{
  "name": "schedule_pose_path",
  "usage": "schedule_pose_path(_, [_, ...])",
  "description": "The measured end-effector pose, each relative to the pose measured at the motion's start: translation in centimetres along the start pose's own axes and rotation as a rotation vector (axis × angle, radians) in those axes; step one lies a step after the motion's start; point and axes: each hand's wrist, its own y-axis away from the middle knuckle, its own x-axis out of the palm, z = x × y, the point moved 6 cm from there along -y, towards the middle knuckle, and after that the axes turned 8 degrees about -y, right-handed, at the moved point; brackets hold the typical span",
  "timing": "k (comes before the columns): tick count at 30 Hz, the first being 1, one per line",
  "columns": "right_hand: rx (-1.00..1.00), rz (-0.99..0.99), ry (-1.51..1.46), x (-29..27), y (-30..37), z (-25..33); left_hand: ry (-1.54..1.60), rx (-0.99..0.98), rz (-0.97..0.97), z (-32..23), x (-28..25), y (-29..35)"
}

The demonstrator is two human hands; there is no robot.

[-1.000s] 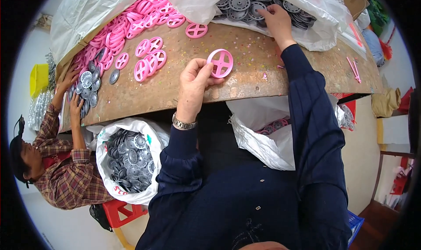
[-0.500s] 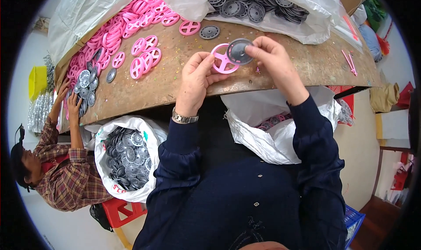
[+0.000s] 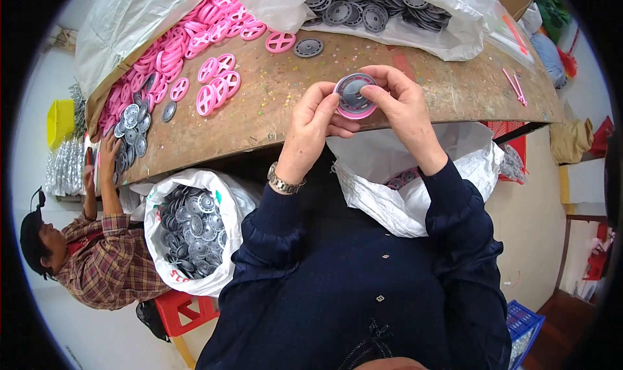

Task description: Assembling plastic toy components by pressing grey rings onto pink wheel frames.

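- Two parts, one stack: in the head view a grey disc [image 3: 354, 91] sits face-on against a pink wheel [image 3: 356, 108], held just above the near edge of the bench [image 3: 285, 104].
- My left hand [image 3: 311, 126] pinches the stack's left rim, fingers clenched on it; my right hand [image 3: 405, 107] grips the right rim and top, thumb across the disc's face.
- Change noted: a second ago my right hand was far off in the bag of grey discs [image 3: 376, 6] and the pink wheel lay flat under my left; now both parts are lifted and pressed together. I judge the pairing is under way, seating unconfirmed.
- Orientation: the stack is round, no long axis; its flat face tilts up toward me, its axle line running roughly toward my head.
- Nearby: loose pink wheels [image 3: 217, 87] to the left, another person's hands [image 3: 104, 159] at the far-left end.
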Motion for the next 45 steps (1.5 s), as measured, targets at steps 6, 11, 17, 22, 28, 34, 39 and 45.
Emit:
schedule_pose_path(6, [-0.031, 0.035, 0.190, 0.2, 1.2, 1.8, 0.004, 0.036, 0.019, -0.2, 0.1, 0.4])
schedule_pose_path(11, [-0.003, 0.051, 0.163, 0.3, 2.0, 2.7, -0.098, 0.142, 0.085, -1.1, 0.8, 1.1])
schedule_pose_path(17, [-0.014, 0.023, 0.208, 0.7, 3.2, 3.2, -0.198, 0.253, -0.003, -1.0, 1.1, 1.5])
schedule_pose_path(22, [-0.018, 0.004, 0.190, 0.5, 3.6, 2.6, -0.258, 0.293, -0.130, -0.5, 1.9, 2.2])
schedule_pose_path(28, [0.082, 0.043, 0.092, -0.2, 3.4, 1.1, -0.276, 0.153, 0.019, -0.7, 2.1, 1.5])
schedule_pose_path(34, [0.081, 0.021, 0.059, -0.2, 3.6, 1.2, -0.242, 0.131, 0.068, -0.4, 2.5, 1.4])
schedule_pose_path(39, [0.060, 0.076, 0.182, 0.2, 4.0, 1.8, -0.151, 0.099, 0.029, 0.0, 2.4, 1.6])
schedule_pose_path(45, [0.072, 0.022, -0.013, -0.4, 4.9, 1.4, -0.224, 0.155, 0.064, -0.4, 3.1, 2.0])
